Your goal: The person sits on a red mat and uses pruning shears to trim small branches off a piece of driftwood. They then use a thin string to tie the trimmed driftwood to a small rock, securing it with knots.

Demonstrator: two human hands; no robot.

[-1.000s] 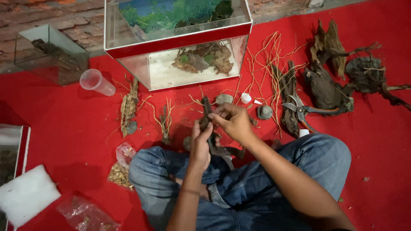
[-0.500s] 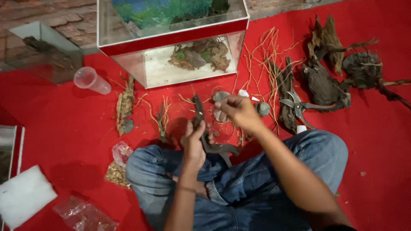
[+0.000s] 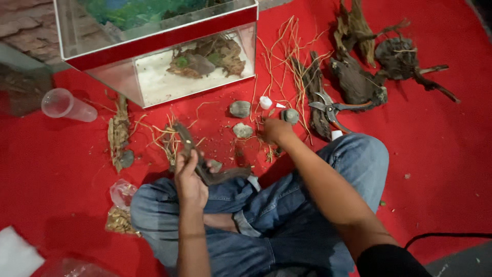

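Observation:
I sit cross-legged in blue jeans on a red cloth (image 3: 451, 149). My left hand (image 3: 188, 180) grips a dark, bent piece of driftwood (image 3: 205, 172) above my left knee, its thin end pointing away from me. My right hand (image 3: 275, 131) is stretched forward and down onto the cloth, fingers curled, between two grey stones (image 3: 242, 130) (image 3: 290, 115). Whatever is under its fingers is hidden. A third stone (image 3: 240, 109) lies a little farther away.
A glass tank (image 3: 154, 77) with red trim stands ahead, holding white sand and wood. Pruning shears (image 3: 328, 109), driftwood chunks (image 3: 359, 82) and thin roots (image 3: 282, 51) lie right. A plastic cup (image 3: 66, 105), a bark strip (image 3: 119, 133) and a chip bag (image 3: 120, 220) lie left.
My right hand left the driftwood and moved forward down to the cloth by the stones. My left hand kept the driftwood and lowered it toward my knee.

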